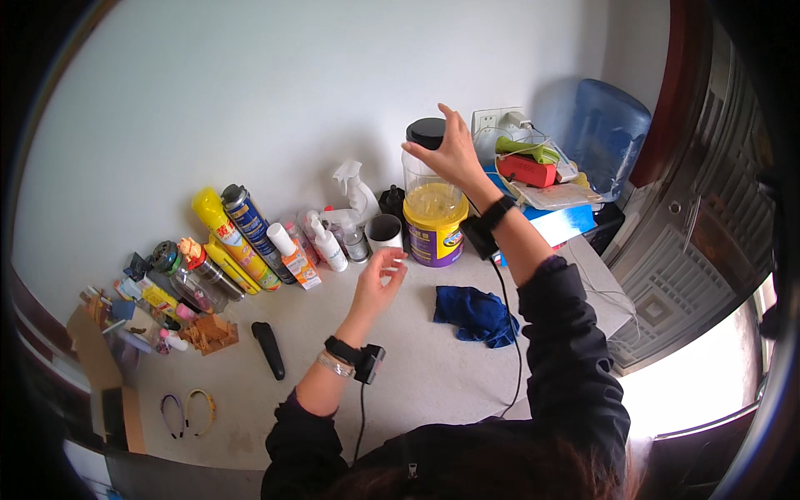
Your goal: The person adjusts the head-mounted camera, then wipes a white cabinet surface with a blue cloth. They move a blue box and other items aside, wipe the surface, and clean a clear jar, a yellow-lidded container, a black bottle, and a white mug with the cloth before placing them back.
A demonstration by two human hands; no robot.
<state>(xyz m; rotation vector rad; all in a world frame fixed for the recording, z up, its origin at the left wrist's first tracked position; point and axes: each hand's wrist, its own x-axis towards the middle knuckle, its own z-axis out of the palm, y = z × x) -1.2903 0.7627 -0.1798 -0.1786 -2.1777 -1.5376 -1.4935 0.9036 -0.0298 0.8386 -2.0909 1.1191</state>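
My right hand [455, 152] is raised with thumb and forefinger spread, in front of the black lid [426, 131] of a clear plastic jar [417, 169]. Whether it touches the lid is hard to tell; nothing shows in its grasp. That jar stands on a purple tub with a yellow lid [431, 240]. Lower and to the left, my left hand [378, 281] has loosely bent fingers and holds nothing visible. Its fingertips overlap the view of a white cup with a dark inside [384, 230]. A crumpled dark blue cloth [476, 312] lies on the table below the tub.
Spray cans [234, 240], bottles [328, 245] and a white trigger sprayer [357, 190] line the wall. At right are a red case [526, 170], cables and a blue water jug [609, 134]. A black case [269, 350], headbands [201, 412] and a cardboard box [94, 350] are left.
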